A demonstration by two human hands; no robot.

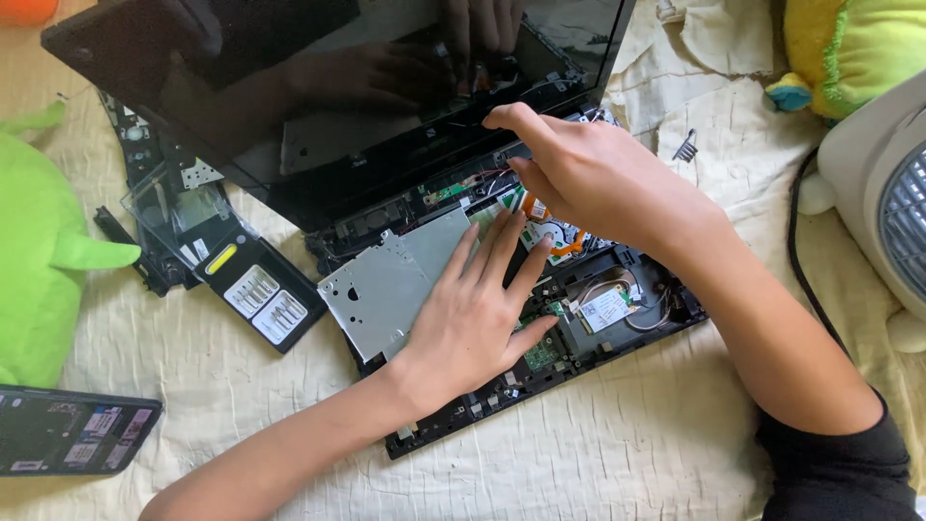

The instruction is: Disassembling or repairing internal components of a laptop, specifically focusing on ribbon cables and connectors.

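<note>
An opened black laptop (617,333) lies on a cream bedsheet, its dark screen (318,87) tilted up at the back. My left hand (477,314) rests flat, fingers spread, on the laptop's insides, partly over a silver metal plate (381,285) and a green circuit board (542,355). My right hand (588,174) reaches in near the hinge, thumb and forefinger pinched close together over wires and small parts; what sits between the fingertips is hidden.
A black screwdriver-bit case (256,289) with a clear lid lies left of the laptop. A black panel (72,429) sits at the lower left, a green plush toy (39,251) at the left edge. A white fan (883,203) and a yellow-green plush (854,48) stand right.
</note>
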